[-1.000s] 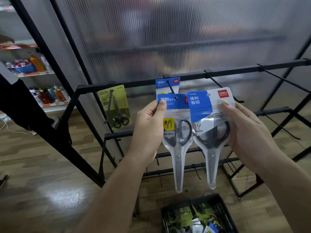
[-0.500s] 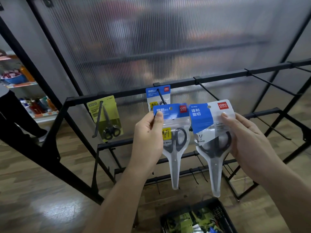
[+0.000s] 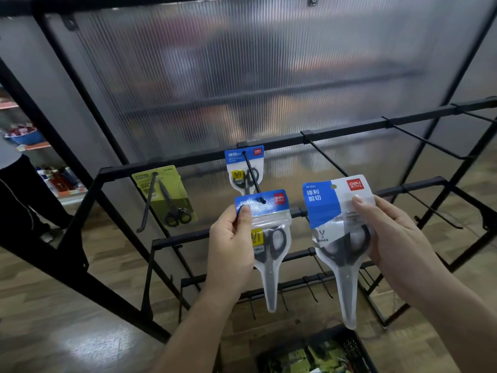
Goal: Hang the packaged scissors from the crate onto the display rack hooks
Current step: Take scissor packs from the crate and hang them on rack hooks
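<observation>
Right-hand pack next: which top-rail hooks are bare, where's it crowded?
Crowded: the middle hook, carrying a hung pack while the left hand holds a second pack at the tip. Free: the bare hook just right of it and the far hook beyond.

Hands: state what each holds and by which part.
Left hand pinches the smaller pack by its blue header's left edge. Right hand grips the larger pack by its right side, thumb in front.

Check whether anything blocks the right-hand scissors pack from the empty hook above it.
Nothing visible does. The empty hook runs bare from the rail down to the top edge of the scissors pack held in the right hand.
</observation>
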{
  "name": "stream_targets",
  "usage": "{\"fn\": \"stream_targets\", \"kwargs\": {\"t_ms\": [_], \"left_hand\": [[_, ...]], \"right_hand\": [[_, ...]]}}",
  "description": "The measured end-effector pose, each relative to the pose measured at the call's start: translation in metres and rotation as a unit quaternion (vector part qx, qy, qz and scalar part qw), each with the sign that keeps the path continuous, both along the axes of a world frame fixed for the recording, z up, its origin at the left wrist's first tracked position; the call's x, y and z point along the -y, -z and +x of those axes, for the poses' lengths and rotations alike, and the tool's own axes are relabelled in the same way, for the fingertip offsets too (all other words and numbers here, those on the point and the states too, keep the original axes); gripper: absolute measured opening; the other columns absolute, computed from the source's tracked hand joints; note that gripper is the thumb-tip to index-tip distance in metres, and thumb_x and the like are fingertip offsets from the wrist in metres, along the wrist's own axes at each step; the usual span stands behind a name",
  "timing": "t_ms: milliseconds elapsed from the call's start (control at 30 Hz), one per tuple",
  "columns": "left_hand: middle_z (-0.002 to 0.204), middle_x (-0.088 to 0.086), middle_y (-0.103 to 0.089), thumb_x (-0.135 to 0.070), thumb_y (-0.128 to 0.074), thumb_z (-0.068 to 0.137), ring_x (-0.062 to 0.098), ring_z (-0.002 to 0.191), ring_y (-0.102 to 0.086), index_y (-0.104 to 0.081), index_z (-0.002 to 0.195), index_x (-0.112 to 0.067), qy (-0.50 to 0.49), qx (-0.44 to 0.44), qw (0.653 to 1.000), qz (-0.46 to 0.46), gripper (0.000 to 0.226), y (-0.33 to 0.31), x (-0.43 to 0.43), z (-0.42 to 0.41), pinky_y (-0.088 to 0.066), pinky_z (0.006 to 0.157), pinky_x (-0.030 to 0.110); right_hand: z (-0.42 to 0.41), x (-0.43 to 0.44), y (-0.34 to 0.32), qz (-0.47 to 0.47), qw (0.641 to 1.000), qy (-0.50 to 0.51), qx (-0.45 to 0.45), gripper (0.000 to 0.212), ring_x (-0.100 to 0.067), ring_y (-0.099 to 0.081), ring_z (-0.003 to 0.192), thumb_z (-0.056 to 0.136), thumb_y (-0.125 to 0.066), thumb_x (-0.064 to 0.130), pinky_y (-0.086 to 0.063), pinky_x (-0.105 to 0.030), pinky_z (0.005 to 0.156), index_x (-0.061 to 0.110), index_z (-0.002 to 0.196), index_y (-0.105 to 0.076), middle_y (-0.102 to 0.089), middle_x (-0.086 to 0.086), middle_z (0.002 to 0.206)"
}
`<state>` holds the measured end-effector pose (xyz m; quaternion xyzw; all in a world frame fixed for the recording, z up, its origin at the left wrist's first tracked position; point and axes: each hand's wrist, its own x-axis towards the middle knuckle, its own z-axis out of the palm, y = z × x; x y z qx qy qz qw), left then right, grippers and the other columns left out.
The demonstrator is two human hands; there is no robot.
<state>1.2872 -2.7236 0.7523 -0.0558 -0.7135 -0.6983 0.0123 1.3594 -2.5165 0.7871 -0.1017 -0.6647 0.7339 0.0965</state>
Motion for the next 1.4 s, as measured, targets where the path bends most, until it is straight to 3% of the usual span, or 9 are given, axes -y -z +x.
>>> {"fn": "stream_targets", "kwargs": {"t_ms": [133,333,433,600,867,1033,1100,1300,1400], "left_hand": [[0.096,0.024,-0.069,-0.035,-0.046,0.109,0.053,0.093,-0.064,-0.068,0.099,-0.023,0.003,-0.011,1.0,-0.001,0.027,0.009,-0.001,-0.016,-0.053,0.079,0.068],[0.099,0.006,-0.076,-0.034,-0.046,0.108,0.018,0.089,-0.075,-0.065,0.11,-0.013,-0.009,-0.018,0.999,-0.025,0.029,0.018,-0.003,-0.05,-0.061,0.072,0.031],[0.099,0.004,-0.075,-0.038,-0.046,0.108,0.019,0.088,-0.074,-0.065,0.108,-0.019,-0.017,-0.007,0.998,-0.066,0.027,0.018,-0.004,-0.077,-0.061,0.079,0.04],[0.09,0.007,-0.068,-0.037,-0.042,0.11,0.024,0.078,-0.064,-0.062,0.097,-0.016,-0.067,-0.034,0.985,-0.153,0.031,0.005,-0.01,-0.121,-0.051,0.068,0.038],[0.071,-0.002,-0.055,-0.035,-0.046,0.109,0.011,0.062,-0.05,-0.053,0.078,-0.018,-0.129,-0.092,0.933,-0.324,0.036,0.004,-0.01,-0.154,-0.031,0.052,0.029],[0.086,-0.007,-0.062,-0.018,-0.065,0.097,0.016,0.083,-0.06,-0.063,0.094,-0.02,-0.134,-0.012,0.944,-0.302,0.004,0.015,-0.012,-0.136,-0.041,0.068,0.028],[0.086,-0.006,-0.062,-0.011,-0.064,0.095,0.018,0.084,-0.061,-0.06,0.092,-0.019,-0.093,0.001,0.958,-0.272,0.01,0.025,-0.018,-0.113,-0.04,0.069,0.027],[0.099,-0.01,-0.066,-0.022,-0.062,0.098,0.001,0.089,-0.061,-0.065,0.108,-0.027,0.005,0.014,0.962,-0.272,0.011,0.04,-0.053,-0.042,-0.043,0.068,0.017],[0.094,-0.009,-0.067,-0.022,-0.064,0.096,0.008,0.085,-0.063,-0.067,0.105,-0.028,0.009,0.025,0.961,-0.274,0.011,0.039,-0.07,-0.024,-0.047,0.071,0.018]], "right_hand": [[-0.001,-0.002,0.006,0.002,1.0,-0.01,0.012,0.029,-0.03,-0.074,0.092,0.096,-0.053,0.039,-0.056,-0.043,0.08,0.024,0.107,-0.075,-0.077,-0.012,0.104],[0.003,-0.006,0.011,0.016,1.0,-0.013,0.02,0.028,-0.029,-0.075,0.088,0.098,-0.052,0.038,-0.058,-0.042,0.074,0.025,0.103,-0.077,-0.078,-0.012,0.102],[0.007,-0.01,0.012,0.02,0.999,-0.011,0.023,0.032,-0.029,-0.075,0.088,0.096,-0.053,0.037,-0.06,-0.037,0.07,0.018,0.112,-0.072,-0.077,-0.013,0.102],[0.012,-0.009,0.011,0.019,1.0,-0.017,0.018,0.028,-0.032,-0.075,0.088,0.097,-0.053,0.037,-0.057,-0.048,0.08,0.023,0.103,-0.076,-0.077,-0.013,0.1],[0.014,-0.011,0.016,0.016,1.0,-0.005,0.012,0.027,-0.027,-0.076,0.085,0.097,-0.053,0.032,-0.063,-0.033,0.066,0.019,0.112,-0.071,-0.077,-0.012,0.098],[0.01,-0.031,0.025,0.031,0.999,0.035,0.0,0.017,-0.025,-0.075,0.078,0.104,-0.048,0.012,-0.059,-0.028,0.058,0.011,0.109,-0.064,-0.076,-0.01,0.093],[0.006,-0.04,0.025,0.065,0.997,0.042,-0.008,0.018,-0.021,-0.072,0.078,0.103,-0.048,0.007,-0.057,-0.025,0.058,0.01,0.106,-0.065,-0.074,-0.007,0.09],[-0.013,-0.065,0.018,0.102,0.992,0.054,-0.057,0.013,-0.027,-0.072,0.084,0.105,-0.053,0.019,-0.061,-0.04,0.069,0.014,0.102,-0.066,-0.072,-0.009,0.094],[-0.023,-0.073,0.019,0.1,0.993,0.008,-0.061,0.021,-0.013,-0.071,0.069,0.104,-0.054,0.025,-0.056,-0.024,0.056,0.006,0.103,-0.064,-0.072,-0.004,0.082]]}}
